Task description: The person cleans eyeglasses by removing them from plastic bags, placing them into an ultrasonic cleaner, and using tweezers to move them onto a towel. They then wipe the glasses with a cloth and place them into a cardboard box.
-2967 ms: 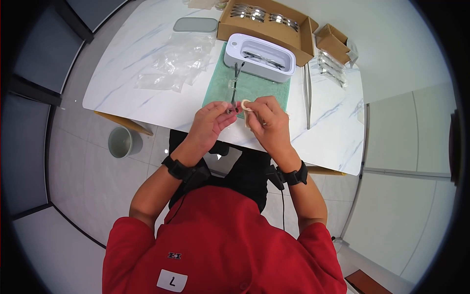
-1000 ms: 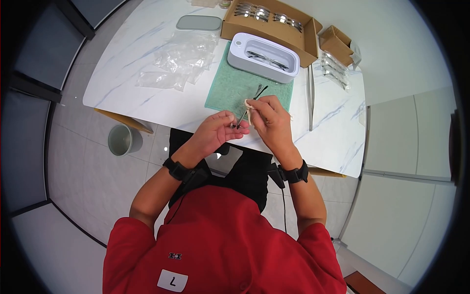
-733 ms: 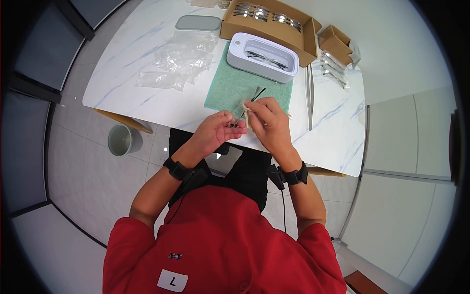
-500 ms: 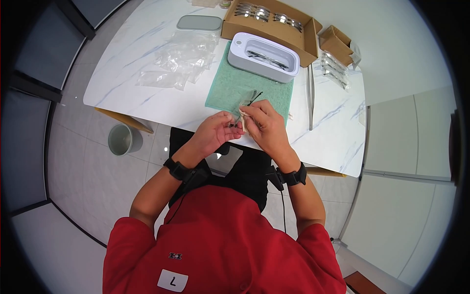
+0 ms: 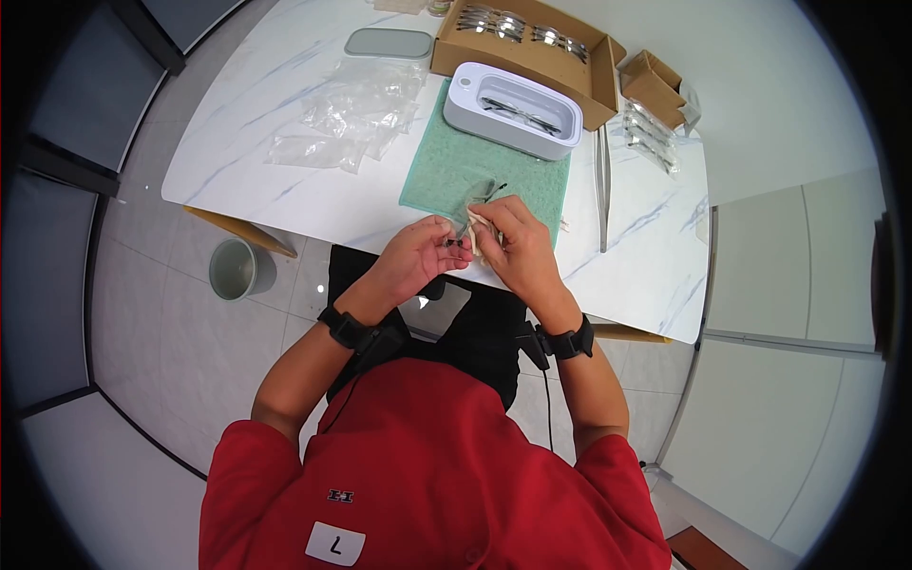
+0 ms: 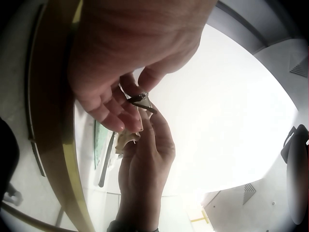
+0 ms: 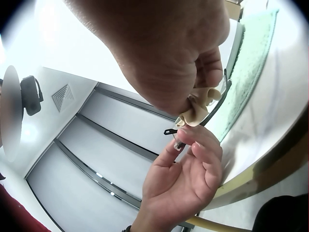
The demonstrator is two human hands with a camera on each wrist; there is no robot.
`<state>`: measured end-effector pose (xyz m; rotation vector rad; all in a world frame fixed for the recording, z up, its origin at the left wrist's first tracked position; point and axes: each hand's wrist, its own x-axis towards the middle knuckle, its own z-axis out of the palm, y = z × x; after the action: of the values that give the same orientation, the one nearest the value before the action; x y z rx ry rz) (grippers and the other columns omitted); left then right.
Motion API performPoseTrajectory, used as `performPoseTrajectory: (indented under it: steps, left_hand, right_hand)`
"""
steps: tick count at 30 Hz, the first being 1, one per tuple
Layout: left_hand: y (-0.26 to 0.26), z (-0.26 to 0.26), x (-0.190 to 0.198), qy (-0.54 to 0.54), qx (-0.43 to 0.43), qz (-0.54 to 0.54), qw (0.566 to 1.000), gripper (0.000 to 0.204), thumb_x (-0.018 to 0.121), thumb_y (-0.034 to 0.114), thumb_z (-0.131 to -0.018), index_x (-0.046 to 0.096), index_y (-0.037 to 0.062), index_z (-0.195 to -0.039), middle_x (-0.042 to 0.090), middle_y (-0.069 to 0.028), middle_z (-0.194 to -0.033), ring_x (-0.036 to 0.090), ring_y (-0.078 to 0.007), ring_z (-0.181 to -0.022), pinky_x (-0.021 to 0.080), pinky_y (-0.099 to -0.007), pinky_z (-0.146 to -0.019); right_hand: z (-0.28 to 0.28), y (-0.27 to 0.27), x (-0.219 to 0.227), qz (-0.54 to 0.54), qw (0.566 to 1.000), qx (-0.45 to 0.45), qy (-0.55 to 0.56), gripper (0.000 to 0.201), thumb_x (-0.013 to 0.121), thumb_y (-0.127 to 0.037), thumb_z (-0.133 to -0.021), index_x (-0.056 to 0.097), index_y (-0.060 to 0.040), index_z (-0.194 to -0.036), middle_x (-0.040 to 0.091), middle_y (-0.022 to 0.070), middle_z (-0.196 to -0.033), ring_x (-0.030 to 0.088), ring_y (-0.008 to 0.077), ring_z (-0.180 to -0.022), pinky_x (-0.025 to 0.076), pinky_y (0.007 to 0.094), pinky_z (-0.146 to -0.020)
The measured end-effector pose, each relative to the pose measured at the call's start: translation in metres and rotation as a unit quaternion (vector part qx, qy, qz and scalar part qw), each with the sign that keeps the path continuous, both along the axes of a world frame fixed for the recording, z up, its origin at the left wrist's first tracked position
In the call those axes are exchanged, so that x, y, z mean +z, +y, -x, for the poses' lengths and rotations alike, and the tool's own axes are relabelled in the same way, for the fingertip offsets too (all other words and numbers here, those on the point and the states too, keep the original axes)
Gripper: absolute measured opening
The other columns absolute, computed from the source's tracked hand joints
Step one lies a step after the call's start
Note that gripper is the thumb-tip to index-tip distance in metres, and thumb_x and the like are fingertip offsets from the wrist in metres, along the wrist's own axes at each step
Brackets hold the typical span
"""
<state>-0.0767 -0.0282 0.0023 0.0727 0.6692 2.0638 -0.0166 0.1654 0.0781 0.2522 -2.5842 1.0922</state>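
Over the front edge of the green towel [image 5: 432,185], my left hand [image 5: 413,258] pinches a pair of eyeglasses [image 5: 495,190] between thumb and fingers at its near end. The dark temples point away and to the right. My right hand [image 5: 522,249] pinches a folded beige cloth [image 7: 195,113] against the glasses, close beside the left fingertips. In the right wrist view, a dark temple [image 7: 223,99] runs out past the cloth, and a black tip shows by the left thumb. Cloth and fingers hide much of the frame.
A white cleaner tub [image 5: 456,109] with glasses inside stands on the towel. Behind it, a cardboard box [image 5: 598,95] holds several glasses. Long tweezers [image 5: 602,190] and bagged glasses [image 5: 650,138] lie right; clear plastic bags [image 5: 351,109] and a grey lid [image 5: 388,43] lie left.
The glasses' temples have swung from pointing straight away to leaning right. Over the last second, my right hand and the cloth have moved left and nearer the body, towards my left fingertips.
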Motion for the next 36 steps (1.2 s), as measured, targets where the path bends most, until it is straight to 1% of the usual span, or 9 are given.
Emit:
performPoseTrajectory:
  steps: [13, 25, 36]
  left_hand:
    - [0.0003, 0.0001, -0.0031, -0.007, 0.003, -0.021, 1.000, 0.016, 0.051, 0.019, -0.106, 0.056, 0.0051, -0.101, 0.067, -0.0159, -0.108, 0.067, -0.0285, -0.100, 0.054, -0.0424, -0.095]
    - [0.0004, 0.0006, -0.0076, -0.013, 0.009, -0.023, 1.000, 0.015, 0.052, 0.018, -0.106, 0.057, 0.0049, -0.103, 0.067, -0.0164, -0.107, 0.066, -0.0300, -0.100, 0.055, -0.0436, -0.094]
    - [0.0007, 0.0003, -0.0083, -0.010, 0.011, -0.023, 1.000, 0.015, 0.053, 0.018, -0.105, 0.058, 0.0047, -0.101, 0.067, -0.0166, -0.106, 0.066, -0.0301, -0.099, 0.055, -0.0434, -0.093]
  right_hand:
    - [0.0006, -0.0007, -0.0027, -0.002, 1.000, -0.005, -0.001, 0.027, 0.073, -0.004, -0.086, 0.072, -0.0058, -0.113, 0.066, 0.0122, -0.101, 0.069, 0.0342, -0.083, 0.056, 0.0401, -0.071]
    - [0.0007, -0.0011, -0.0047, 0.001, 1.000, -0.002, 0.013, 0.025, 0.073, -0.005, -0.086, 0.072, -0.0045, -0.111, 0.067, 0.0128, -0.100, 0.069, 0.0348, -0.084, 0.056, 0.0405, -0.072]
    - [-0.0013, -0.0021, -0.0045, 0.010, 1.000, -0.007, 0.004, 0.024, 0.074, -0.005, -0.087, 0.072, -0.0042, -0.111, 0.067, 0.0132, -0.101, 0.069, 0.0353, -0.085, 0.056, 0.0406, -0.072]
